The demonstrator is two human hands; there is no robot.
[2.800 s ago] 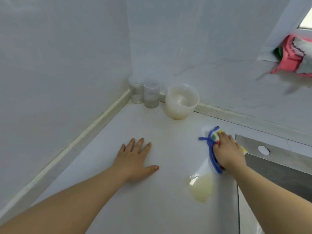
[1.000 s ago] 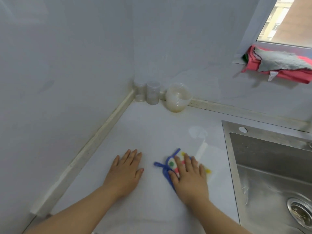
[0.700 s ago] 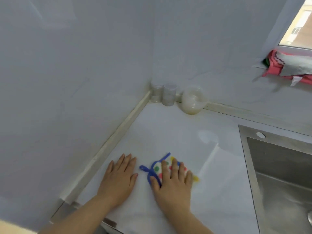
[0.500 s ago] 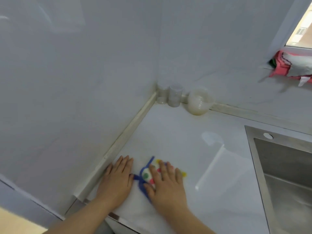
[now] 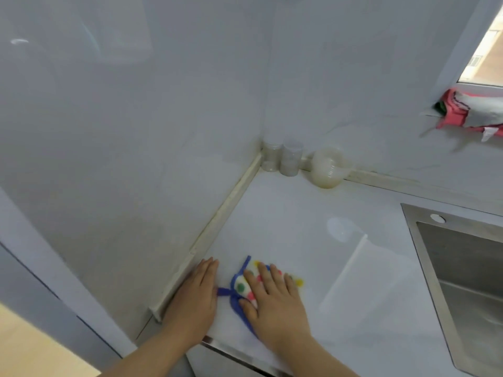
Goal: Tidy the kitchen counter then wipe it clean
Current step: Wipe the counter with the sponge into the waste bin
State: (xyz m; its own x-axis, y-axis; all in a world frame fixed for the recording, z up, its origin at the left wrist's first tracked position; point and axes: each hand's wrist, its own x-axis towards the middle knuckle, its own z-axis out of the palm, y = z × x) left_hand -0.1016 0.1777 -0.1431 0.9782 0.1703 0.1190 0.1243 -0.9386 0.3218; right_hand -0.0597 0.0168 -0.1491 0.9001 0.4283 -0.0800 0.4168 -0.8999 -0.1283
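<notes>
The cloth (image 5: pixel 241 287), white with coloured dots and a blue border, lies flat on the glossy white counter (image 5: pixel 299 213) near its front edge; the right hand (image 5: pixel 275 300) presses it, fingers straight and spread, gripping nothing; the left hand (image 5: pixel 194 297) rests palm-down just beside it, fingers straight and together, against the cream wall trim (image 5: pixel 226 208). Open counter extends right to the steel sink (image 5: pixel 411 221) rim and back to two clear jars (image 5: pixel 291 161) and a translucent tub (image 5: pixel 329 170) in the corner; tub markings too blurred to read.

Two jars (image 5: pixel 270 157), one tub (image 5: pixel 330 168), one spotted cloth (image 5: pixel 240 287)
</notes>
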